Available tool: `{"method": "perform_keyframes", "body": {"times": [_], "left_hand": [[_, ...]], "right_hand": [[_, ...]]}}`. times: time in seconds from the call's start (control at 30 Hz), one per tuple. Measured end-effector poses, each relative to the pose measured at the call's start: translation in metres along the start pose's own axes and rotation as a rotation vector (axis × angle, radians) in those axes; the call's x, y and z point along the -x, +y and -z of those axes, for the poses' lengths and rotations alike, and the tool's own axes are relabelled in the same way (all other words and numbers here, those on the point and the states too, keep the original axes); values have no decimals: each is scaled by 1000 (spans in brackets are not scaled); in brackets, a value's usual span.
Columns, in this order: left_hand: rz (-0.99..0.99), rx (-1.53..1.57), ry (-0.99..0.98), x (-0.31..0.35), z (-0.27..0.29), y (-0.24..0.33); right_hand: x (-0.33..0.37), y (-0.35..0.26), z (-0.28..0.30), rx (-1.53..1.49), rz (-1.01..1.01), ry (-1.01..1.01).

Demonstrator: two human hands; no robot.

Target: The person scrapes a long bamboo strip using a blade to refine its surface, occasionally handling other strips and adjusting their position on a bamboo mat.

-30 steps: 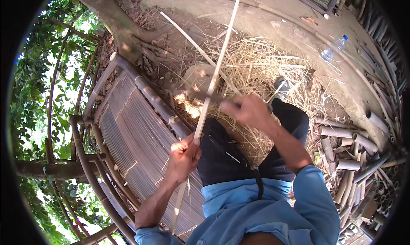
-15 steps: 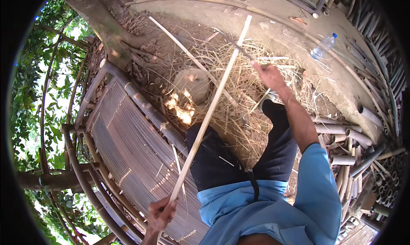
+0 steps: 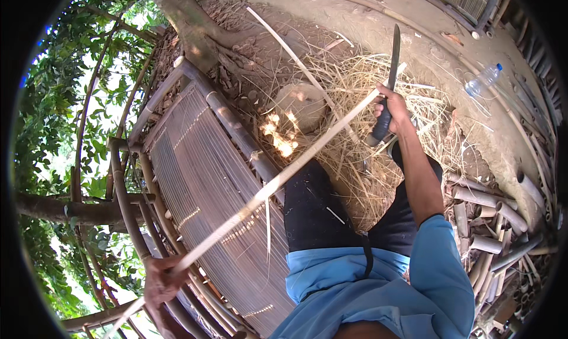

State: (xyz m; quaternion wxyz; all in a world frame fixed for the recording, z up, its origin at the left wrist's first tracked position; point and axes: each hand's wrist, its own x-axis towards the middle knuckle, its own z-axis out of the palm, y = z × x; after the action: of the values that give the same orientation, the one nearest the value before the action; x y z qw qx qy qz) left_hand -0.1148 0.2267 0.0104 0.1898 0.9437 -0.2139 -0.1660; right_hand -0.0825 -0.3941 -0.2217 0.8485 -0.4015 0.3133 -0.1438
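A long pale bamboo strip (image 3: 278,182) runs diagonally from the lower left of the frame up to the upper middle, thin, flat and straight, its far end near the knife (image 3: 387,84). The left hand (image 3: 158,280), low at the lower left and blurred, is clenched around the strip's near end, the arm stretched out to the side. The right hand (image 3: 391,105), in the upper middle, grips the knife's dark handle with the forearm reaching up from the blue sleeve (image 3: 441,262); the long dark blade points up toward the top edge.

Beneath the strip lie dark trousers (image 3: 313,212) and a heap of dry shavings (image 3: 378,161). A round stump (image 3: 299,105) sits just left of the heap. A woven bamboo mat in a pole frame (image 3: 201,185) fills the middle left. A clear plastic bottle (image 3: 482,80), with a blue cap, lies on bare ground at the upper right. Short cut bamboo tubes (image 3: 485,212) are piled along the right edge. Green trees (image 3: 53,120) fill the left.
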Motion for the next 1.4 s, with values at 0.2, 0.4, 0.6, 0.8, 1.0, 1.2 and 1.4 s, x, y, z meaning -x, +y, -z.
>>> {"method": "perform_keyframes", "body": {"times": [0.2,0.4,0.6,0.8,1.0,1.2,1.4], "left_hand": [[-133,-788,1363,-4,51,34],[-387,1401,1190,-177,-54,103],[-607,1437,1123,-262,-67,91],[-744,1422,1085,-299,-74,125],[-822,1304,1084,-335,-117,149],[-827,1159,1035,-370,-166,150],[-974,904,1202,-388,-190,167]], "right_hand": [[6,36,-51,-195,-149,23],[25,108,-95,-293,-385,-48],[-12,155,-54,360,-362,-326],[-50,189,-9,1129,440,-348],[-103,225,25,1244,418,-245],[-141,246,33,1319,365,-213],[-167,239,29,1192,584,-118]]}}
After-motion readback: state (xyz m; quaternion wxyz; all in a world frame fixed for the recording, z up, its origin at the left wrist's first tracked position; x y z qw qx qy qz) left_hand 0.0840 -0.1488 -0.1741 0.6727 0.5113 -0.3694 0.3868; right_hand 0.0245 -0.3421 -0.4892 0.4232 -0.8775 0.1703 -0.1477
